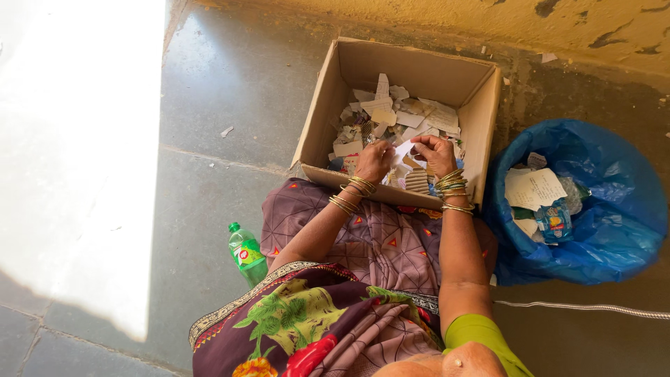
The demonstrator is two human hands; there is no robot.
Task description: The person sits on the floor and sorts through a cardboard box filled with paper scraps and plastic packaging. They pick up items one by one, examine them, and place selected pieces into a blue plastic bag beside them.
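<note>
White paper scrap point(405, 149) sits between your two hands, just above the front edge of an open cardboard box point(481, 119) on the floor. Your left hand point(374, 160) pinches the scrap's left side w/ fingers curled tight; your right hand point(436, 152) pinches the right side, thumb & fingertips pressed onto the paper. Both wrists carry stacks of gold bangles point(451, 183). Box holds a heap of torn paper bits point(398, 112), mostly white & beige. You're seated on a grey stone floor point(209, 91), patterned purple cloth over your knees, which touch the box's near wall. Just right of the box: a blue plastic bag point(621, 209), open, w/ crumpled paper point(534, 188) and wrappers inside. Left of your knee: a green plastic bottle point(246, 253), upright-ish, tilted a bit. Thin grey cord point(586, 307) runs along the floor at right.
</note>
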